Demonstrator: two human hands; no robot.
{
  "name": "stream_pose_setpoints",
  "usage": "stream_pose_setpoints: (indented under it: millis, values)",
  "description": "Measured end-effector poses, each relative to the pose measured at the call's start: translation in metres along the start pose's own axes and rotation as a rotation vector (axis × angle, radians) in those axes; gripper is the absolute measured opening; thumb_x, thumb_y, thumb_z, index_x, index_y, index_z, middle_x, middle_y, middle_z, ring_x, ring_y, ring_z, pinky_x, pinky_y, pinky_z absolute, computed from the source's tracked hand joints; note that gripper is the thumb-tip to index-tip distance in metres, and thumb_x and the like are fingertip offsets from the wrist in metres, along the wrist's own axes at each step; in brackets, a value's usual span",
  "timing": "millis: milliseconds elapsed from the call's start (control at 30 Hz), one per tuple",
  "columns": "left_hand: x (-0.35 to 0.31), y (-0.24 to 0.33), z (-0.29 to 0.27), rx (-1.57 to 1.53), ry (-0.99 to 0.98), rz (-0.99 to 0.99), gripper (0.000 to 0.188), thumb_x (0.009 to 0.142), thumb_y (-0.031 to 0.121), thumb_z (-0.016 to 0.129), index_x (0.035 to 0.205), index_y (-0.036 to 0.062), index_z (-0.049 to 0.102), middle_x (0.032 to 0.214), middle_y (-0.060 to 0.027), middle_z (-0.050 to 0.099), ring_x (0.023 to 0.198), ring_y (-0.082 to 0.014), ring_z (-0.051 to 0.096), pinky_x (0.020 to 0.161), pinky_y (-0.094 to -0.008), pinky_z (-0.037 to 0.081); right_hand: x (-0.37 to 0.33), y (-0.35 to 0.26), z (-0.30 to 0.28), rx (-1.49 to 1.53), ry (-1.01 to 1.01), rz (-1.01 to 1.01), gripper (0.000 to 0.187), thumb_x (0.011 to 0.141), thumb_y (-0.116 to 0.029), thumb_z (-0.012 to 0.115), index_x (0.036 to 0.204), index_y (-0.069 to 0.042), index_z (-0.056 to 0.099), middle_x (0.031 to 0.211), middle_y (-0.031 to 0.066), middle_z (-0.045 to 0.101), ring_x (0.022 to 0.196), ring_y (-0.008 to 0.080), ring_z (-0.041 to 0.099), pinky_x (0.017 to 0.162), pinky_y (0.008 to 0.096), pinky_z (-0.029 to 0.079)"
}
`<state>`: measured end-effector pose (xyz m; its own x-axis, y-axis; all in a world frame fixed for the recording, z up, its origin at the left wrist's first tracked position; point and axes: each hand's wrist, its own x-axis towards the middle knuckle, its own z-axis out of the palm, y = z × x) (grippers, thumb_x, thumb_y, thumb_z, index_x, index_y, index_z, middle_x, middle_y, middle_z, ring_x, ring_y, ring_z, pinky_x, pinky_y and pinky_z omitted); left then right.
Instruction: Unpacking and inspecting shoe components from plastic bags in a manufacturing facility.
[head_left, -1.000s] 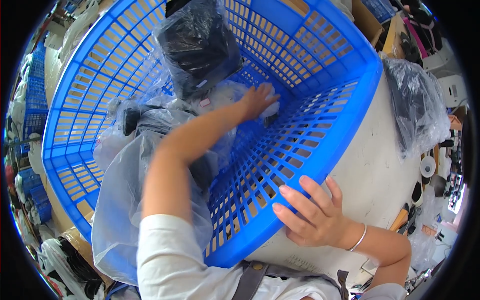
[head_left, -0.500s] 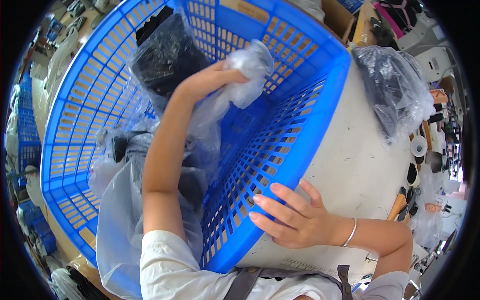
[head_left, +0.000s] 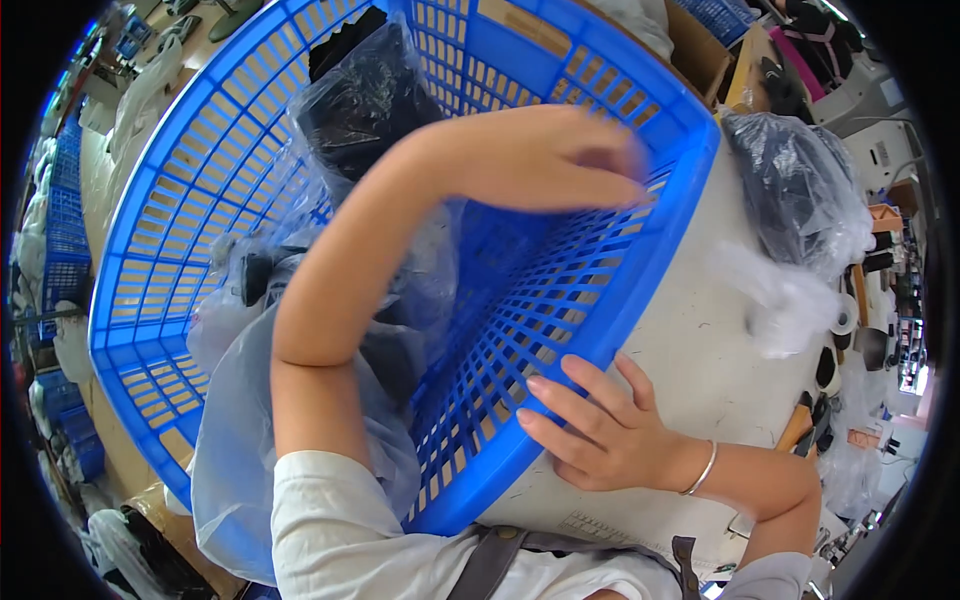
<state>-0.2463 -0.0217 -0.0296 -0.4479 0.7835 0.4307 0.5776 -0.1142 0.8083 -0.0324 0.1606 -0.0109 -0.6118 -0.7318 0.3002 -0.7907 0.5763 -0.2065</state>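
Observation:
A large blue plastic basket with slotted walls fills the middle. My left arm reaches across it, and my left hand is near the right wall, smeared by motion. Its thumb stands apart from the fingers and nothing shows in its grasp. A crumpled clear plastic bag, partly blurred, is over the white tabletop to the right. My right hand, with a silver bangle at the wrist, rests its spread fingers on the basket's near right rim. Inside the basket are a bagged black bundle and loose clear plastic.
On the white table, right of the basket, lies a clear bag of dark goods. Beyond it stand white machines and assorted tools. More blue baskets line the far left. A cardboard box is at the back right.
My left hand has let go of the crumpled plastic bag and swung right. The bag has gone from inside the basket to over the tabletop. My right hand stays on the rim.

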Motion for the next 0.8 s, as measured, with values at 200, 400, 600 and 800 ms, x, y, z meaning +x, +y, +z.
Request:
stream_pose_setpoints:
  millis: [200,400,600,800]
  values:
    - [-0.178,-0.171,0.019,0.658,-0.576,-1.443,0.087,0.076,0.065,0.056,0.130,-0.0018,0.045,0.132,-0.0220,0.046,0.122,-0.0322,0.047,0.096,-0.0471,0.042,-0.001,0.000,0.003,-0.028,0.019,-0.001,0.027,0.086,-0.026,0.059,0.113,-0.021,0.061,0.125,-0.0002,0.057,0.118,0.0209,0.051,0.104,0.0482,0.027]
    - [-0.256,-0.200,0.073,0.785,-0.561,-1.893,0.127,0.061,0.080,0.059,0.145,-0.0052,0.016,0.152,-0.0204,0.016,0.137,-0.0434,0.021,0.102,-0.0594,0.029,0.000,-0.002,0.005,-0.035,0.019,0.020,0.028,0.085,-0.028,0.063,0.112,-0.023,0.061,0.123,-0.0024,0.058,0.117,0.0197,0.052,0.105,0.0478,0.027]
    - [-0.241,-0.157,0.051,0.709,-0.620,-1.639,0.107,0.064,0.078,0.058,0.133,-0.0025,0.044,0.136,-0.0205,0.045,0.125,-0.0398,0.044,0.099,-0.0531,0.037,-0.002,-0.002,0.008,-0.029,0.043,0.038,0.029,0.084,-0.030,0.065,0.112,-0.024,0.059,0.120,-0.0051,0.059,0.116,0.0167,0.052,0.105,0.0475,0.027]
    - [-0.291,-0.144,0.003,0.468,-0.436,-1.529,0.089,0.066,0.066,0.066,0.130,0.0055,0.049,0.125,-0.0213,0.055,0.118,-0.0340,0.052,0.098,-0.0399,0.041,-0.001,-0.003,0.010,-0.019,0.075,0.049,0.029,0.084,-0.030,0.065,0.112,-0.025,0.059,0.120,-0.0061,0.059,0.116,0.0158,0.052,0.106,0.0467,0.027]
